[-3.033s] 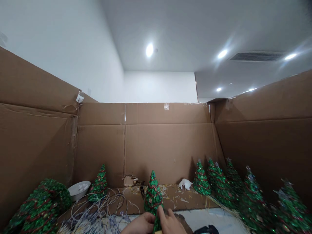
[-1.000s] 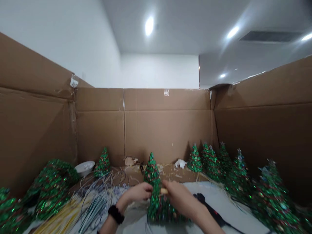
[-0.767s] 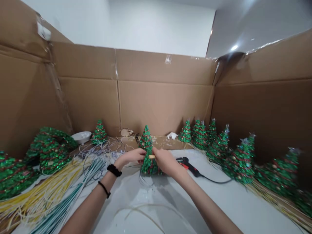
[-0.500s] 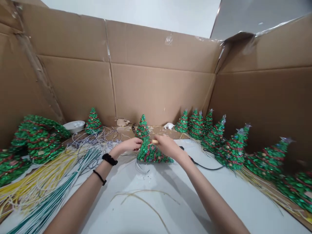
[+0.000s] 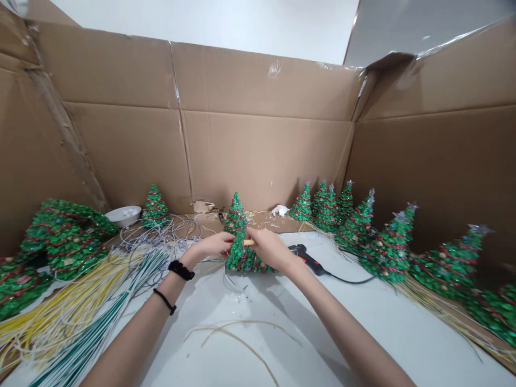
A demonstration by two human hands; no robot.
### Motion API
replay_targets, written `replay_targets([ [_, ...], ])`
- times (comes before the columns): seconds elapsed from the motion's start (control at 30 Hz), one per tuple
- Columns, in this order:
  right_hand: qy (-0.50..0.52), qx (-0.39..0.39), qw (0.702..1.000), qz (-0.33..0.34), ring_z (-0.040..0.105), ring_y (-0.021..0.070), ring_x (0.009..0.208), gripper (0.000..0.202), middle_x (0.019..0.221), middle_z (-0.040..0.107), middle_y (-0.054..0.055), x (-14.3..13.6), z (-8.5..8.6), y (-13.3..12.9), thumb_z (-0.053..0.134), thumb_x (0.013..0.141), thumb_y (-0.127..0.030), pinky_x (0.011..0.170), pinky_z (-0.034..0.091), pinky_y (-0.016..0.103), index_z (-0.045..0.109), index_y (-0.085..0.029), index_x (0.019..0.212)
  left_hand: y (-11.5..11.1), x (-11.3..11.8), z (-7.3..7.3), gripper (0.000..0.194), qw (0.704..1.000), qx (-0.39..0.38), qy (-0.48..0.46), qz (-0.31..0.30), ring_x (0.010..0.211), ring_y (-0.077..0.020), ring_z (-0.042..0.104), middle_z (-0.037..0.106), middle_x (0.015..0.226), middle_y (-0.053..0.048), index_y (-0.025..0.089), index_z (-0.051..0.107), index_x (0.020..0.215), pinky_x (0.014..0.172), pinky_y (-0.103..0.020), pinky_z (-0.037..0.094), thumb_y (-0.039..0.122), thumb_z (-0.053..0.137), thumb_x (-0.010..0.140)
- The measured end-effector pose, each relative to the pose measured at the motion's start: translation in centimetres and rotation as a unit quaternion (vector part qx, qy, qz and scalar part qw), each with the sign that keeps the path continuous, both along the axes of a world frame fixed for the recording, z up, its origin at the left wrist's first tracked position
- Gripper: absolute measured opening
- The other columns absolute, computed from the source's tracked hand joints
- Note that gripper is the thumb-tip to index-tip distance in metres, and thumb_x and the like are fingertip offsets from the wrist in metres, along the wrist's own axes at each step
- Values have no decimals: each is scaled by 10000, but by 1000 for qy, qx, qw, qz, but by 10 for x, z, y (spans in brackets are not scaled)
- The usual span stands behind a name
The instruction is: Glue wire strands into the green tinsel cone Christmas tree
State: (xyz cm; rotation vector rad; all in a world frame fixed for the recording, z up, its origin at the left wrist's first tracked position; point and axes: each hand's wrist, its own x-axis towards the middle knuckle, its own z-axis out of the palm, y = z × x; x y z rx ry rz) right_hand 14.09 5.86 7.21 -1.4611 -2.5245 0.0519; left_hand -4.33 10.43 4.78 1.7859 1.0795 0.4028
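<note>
A small green glittery tree (image 5: 250, 262) with red trim lies at the centre of the white table, in front of an upright tree (image 5: 236, 212). My left hand (image 5: 215, 244) is at its left side, fingers pressed together on its edge. Just right of its tip, my right hand (image 5: 269, 247) is closed around a short light wooden stick (image 5: 249, 242), whose end points left over the tree. Thin wires (image 5: 236, 285) hang below the tree's left end.
Bundles of yellow (image 5: 76, 290) and teal-white wires (image 5: 107, 312) lie left. A black and orange tool (image 5: 308, 260) with a cable rests right of my right hand. Several finished trees (image 5: 389, 247) line the right side. A white bowl (image 5: 124, 215) stands back left, before the cardboard wall (image 5: 262, 156).
My right hand has moved a little left and down with the stick, uncovering more of the black and orange tool. My left hand has shifted slightly left. The view has tilted slightly.
</note>
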Motion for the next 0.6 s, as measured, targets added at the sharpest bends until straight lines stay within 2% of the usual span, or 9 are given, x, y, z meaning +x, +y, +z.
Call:
replay_targets([
  [0.13,-4,33,999,42,565,144,837,160,940,627,40,-2,-1,0,384,888,-118,641,315,215,522,-180,941,3,-1,-3,136,1000,-7,-4,-3,586,-96,403,470,593,35,139,550,681,569,-214,331,246,493,619],
  [0.27,-37,69,995,63,540,156,900,206,973,611,64,-9,-6,-1,365,886,-74,695,340,221,533,-156,971,7,-2,-7,155,1000,-5,-14,1,579,-93,377,439,592,34,141,532,670,564,-216,323,293,507,646],
  [0.37,-12,61,995,75,528,150,935,204,987,606,56,-7,-5,2,384,883,-84,721,337,215,546,-159,981,6,-3,-6,156,1000,0,-14,7,567,-89,349,404,572,41,146,507,640,551,-217,304,302,509,644],
  [0.43,27,40,997,53,543,142,905,171,963,616,34,-1,-3,4,410,885,-128,695,329,208,552,-173,970,4,-4,-3,135,1000,-4,-11,-6,553,-83,338,400,564,45,144,508,640,539,-216,281,279,504,636],
  [0.5,52,19,998,4,562,142,841,166,910,628,27,5,2,6,404,902,-194,650,313,212,563,-177,947,2,-4,-1,118,1000,-17,-11,-21,543,-78,342,418,567,46,141,514,654,534,-215,274,255,495,629],
  [0.6,41,-9,998,-39,570,150,780,271,838,636,41,9,6,4,349,932,-294,618,294,221,590,-174,901,1,-4,1,108,999,-35,-8,-21,532,-68,350,435,573,47,141,499,644,535,-209,286,247,493,628],
])
